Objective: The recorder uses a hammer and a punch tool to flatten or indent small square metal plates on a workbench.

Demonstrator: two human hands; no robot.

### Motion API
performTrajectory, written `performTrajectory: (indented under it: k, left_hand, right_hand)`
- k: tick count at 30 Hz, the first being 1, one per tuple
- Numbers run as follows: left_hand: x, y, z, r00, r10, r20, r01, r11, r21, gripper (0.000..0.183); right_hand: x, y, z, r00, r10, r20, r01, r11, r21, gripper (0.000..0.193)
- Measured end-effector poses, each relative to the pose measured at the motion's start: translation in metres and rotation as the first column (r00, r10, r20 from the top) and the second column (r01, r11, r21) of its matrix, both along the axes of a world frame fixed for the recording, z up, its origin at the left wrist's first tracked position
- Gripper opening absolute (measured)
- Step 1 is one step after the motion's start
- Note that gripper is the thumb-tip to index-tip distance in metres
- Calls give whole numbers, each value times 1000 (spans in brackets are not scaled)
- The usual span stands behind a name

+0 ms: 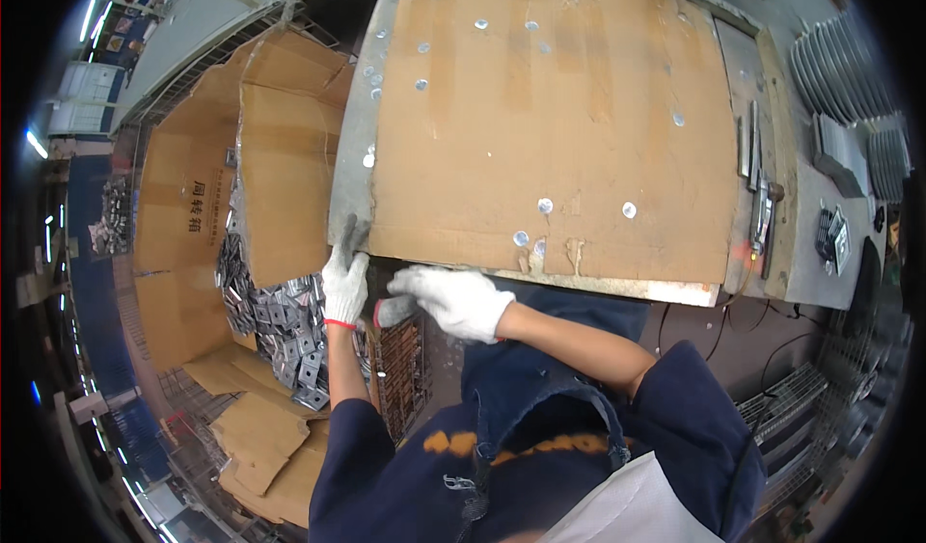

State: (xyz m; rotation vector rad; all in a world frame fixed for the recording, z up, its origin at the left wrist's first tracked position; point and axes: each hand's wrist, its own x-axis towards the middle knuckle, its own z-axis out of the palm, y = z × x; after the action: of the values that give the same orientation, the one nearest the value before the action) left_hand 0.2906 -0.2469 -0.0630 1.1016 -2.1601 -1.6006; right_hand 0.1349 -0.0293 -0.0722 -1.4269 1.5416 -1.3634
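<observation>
My left hand, in a white work glove with grey fingertips and a red cuff, rests at the near left corner of a cardboard-topped table. Its fingers stretch forward against the table's edge, and nothing shows in them. Just to the right hovers my right hand, gloved the same way, in front of the near edge. Its fingers point left, with the thumb apart from them and no object visible between. Left of the table, a cardboard-lined wire bin holds a heap of small metal brackets.
Small silver discs lie scattered on the cardboard. Hand tools lie along the table's right side. Beyond them stand stacked metal plates and several square metal parts. A torn cardboard flap hangs over the bin's near end.
</observation>
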Motion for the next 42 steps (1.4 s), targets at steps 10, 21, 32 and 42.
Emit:
performTrajectory:
  k: [10,21,32,42]
  left_hand:
    - [-2,35,-34,962,146,-231,-167,983,-75,65]
    - [1,26,-32,992,70,-100,-89,975,-202,64]
    - [-3,-23,14,895,390,-218,-336,909,248,66]
    - [-146,88,7,975,-181,-132,96,869,-486,62]
  right_hand:
    - [-383,12,-20,378,-780,-498,887,459,-46,42]
    - [-231,-203,-5,766,-152,-625,284,952,116,42]
    - [20,-70,-11,918,392,56,-386,918,-96,42]
    - [-213,141,89,847,-501,-178,496,865,-73,45]
